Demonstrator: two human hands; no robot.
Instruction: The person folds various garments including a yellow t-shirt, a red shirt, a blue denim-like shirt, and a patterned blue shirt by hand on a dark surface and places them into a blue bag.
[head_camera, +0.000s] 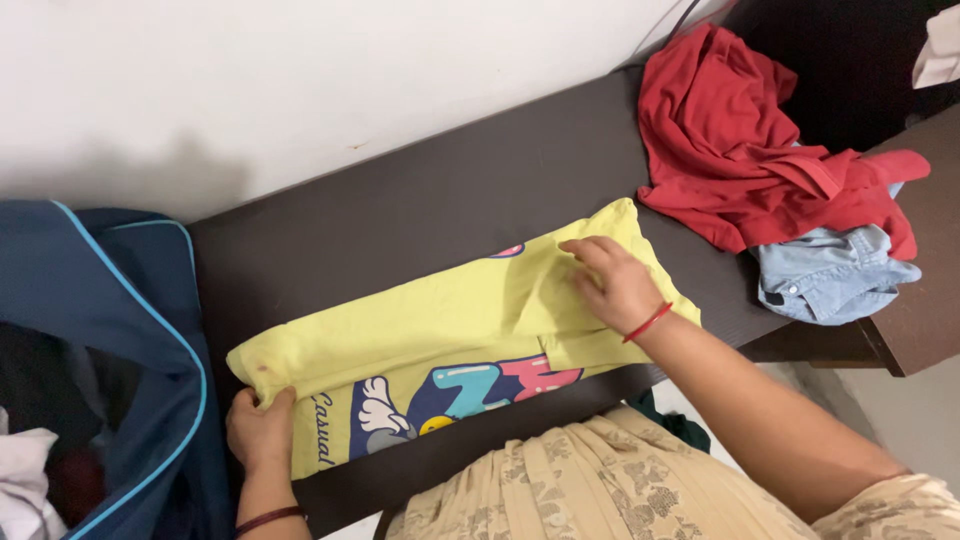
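A yellow T-shirt with a colourful cartoon print lies partly folded across a dark brown table. My left hand grips the shirt's left end at the table's near-left edge. My right hand, with a red thread on the wrist, presses flat on the folded right part of the shirt, fingers spread.
A crumpled red garment lies at the table's far right, over a light blue denim shirt. A dark blue bag with light blue piping stands open at the left, white cloth inside. A white wall runs behind the table.
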